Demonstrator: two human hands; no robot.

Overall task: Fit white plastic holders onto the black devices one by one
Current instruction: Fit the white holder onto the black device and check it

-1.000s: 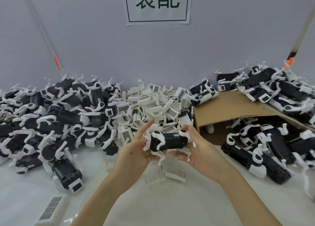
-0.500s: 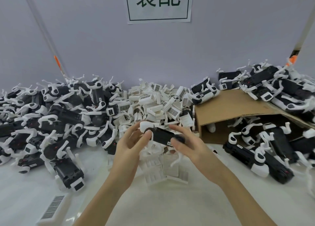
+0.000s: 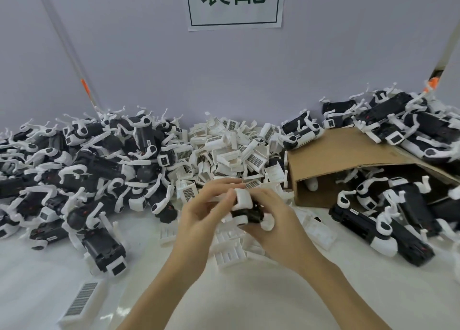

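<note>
A black device (image 3: 249,215) with white end caps is held between both hands above the white table, near the centre. My right hand (image 3: 276,220) curls round its right side from below. My left hand (image 3: 201,215) holds its left end, thumb and fingers at a white plastic holder (image 3: 242,199) that sits on top of the device. Most of the device is hidden by my fingers. A heap of loose white holders (image 3: 231,150) lies just behind my hands.
A pile of black devices with white parts (image 3: 82,170) fills the left. A tipped cardboard box (image 3: 348,160) on the right spills more devices (image 3: 388,220). One device (image 3: 104,250) and a barcoded white holder (image 3: 79,302) lie near left. White trays (image 3: 231,252) lie under my hands.
The device has turned in my hands from lying sideways to end-on. Both hands closed in, and a white holder now sits on its top.
</note>
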